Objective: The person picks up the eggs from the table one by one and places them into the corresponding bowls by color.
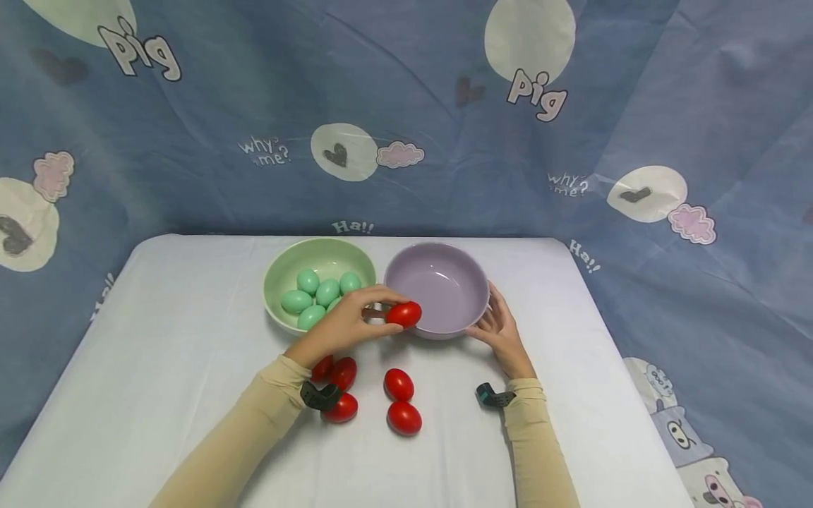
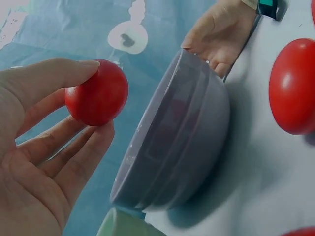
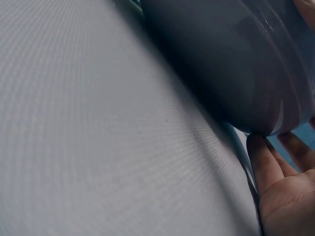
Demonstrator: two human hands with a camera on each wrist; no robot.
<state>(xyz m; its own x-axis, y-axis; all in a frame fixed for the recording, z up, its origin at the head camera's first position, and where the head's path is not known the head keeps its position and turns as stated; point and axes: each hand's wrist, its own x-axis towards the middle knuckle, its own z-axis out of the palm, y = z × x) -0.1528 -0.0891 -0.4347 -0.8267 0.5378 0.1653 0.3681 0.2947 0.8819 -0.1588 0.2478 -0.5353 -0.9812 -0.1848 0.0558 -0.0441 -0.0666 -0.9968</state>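
In the head view, my left hand [image 1: 346,324] pinches a glossy red egg [image 1: 406,315] between thumb and fingertips, just over the near left rim of the purple bowl [image 1: 444,282]. The left wrist view shows the held red egg [image 2: 98,93] beside the bowl's raised side [image 2: 182,132]. My right hand [image 1: 502,339] grips the purple bowl's right side, thumb toward the front and fingers along the outer wall. The right wrist view shows its fingertips [image 3: 258,147] against the bowl's outside. Nothing shows inside the purple bowl.
A green bowl [image 1: 273,282] with several mint-green eggs [image 1: 308,281] stands left of the purple bowl, partly behind my left hand. Several red eggs [image 1: 399,385] lie on the white table [image 1: 457,437], some partly covered by my left wrist. A printed blue cloth [image 1: 419,85] hangs behind.
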